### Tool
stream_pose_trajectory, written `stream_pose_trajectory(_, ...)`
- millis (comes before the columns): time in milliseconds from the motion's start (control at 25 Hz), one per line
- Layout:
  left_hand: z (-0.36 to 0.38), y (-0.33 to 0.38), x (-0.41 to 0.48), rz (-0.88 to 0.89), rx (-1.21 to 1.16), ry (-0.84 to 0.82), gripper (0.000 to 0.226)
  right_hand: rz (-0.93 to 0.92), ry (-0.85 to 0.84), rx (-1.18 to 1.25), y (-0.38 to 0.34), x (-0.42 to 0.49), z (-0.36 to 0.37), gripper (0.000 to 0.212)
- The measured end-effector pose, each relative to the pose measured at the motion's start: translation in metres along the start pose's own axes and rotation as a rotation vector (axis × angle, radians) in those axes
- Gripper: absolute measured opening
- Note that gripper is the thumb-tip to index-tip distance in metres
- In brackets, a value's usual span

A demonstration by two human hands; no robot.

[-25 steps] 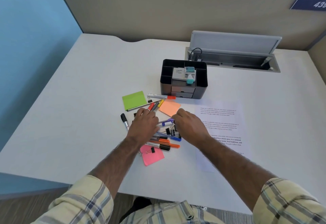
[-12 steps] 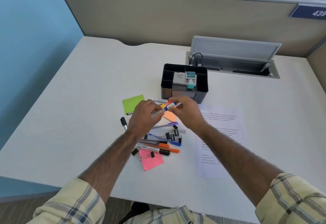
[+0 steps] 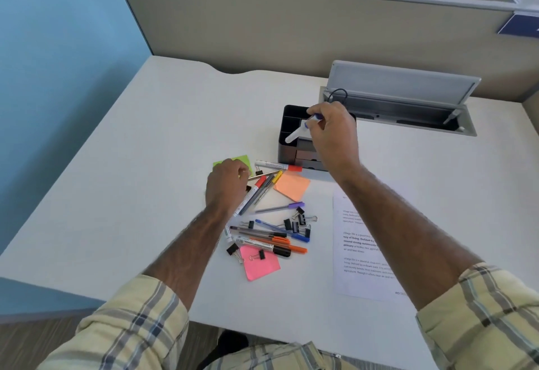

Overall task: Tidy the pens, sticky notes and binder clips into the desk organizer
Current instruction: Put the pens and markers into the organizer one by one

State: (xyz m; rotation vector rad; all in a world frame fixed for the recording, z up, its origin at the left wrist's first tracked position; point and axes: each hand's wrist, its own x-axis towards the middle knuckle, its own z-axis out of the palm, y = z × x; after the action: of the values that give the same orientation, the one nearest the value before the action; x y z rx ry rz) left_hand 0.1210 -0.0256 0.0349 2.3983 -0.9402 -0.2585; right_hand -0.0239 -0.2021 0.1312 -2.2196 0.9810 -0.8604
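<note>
My right hand [image 3: 332,133] holds a white marker with a blue cap [image 3: 297,132] tilted over the left compartments of the black desk organizer [image 3: 288,124]. Lower down, my left hand [image 3: 227,186] rests with curled fingers on the green sticky notes [image 3: 245,161], beside a thin pen and a red-capped marker [image 3: 250,194]; whether it grips anything I cannot tell. Several pens and markers [image 3: 268,240] lie in a pile on the desk. Black binder clips [image 3: 300,223] sit beside them. An orange sticky pad [image 3: 291,186] and a pink one [image 3: 259,263] lie nearby.
A printed paper sheet [image 3: 358,253] lies right of the pile. Behind the organizer is an open cable tray with a raised lid [image 3: 402,89]. A grey partition [image 3: 291,25] bounds the back of the white desk [image 3: 131,180].
My right hand carried the blue-capped marker from over the pile up to the organizer. My left hand let go of it and dropped to the green sticky notes.
</note>
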Motion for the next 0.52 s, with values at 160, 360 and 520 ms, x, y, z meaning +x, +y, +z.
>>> stream_pose_trajectory(160, 0.006, -0.022, -0.01, -0.016, 0.129, -0.098, 0.016, -0.047, -0.109, -0.152, 0.009, -0.001, 0.023, 0.023)
stream_pose_trajectory(360, 0.022, -0.015, -0.013, 0.065, 0.384, -0.136, 0.027, -0.065, -0.237, -0.284, 0.007, 0.007, 0.041, 0.026)
stream_pose_trajectory(520, 0.032, -0.011, -0.011, 0.046, 0.469, -0.144, 0.029, -0.078, -0.324, -0.33, 0.011, 0.01, 0.044, 0.028)
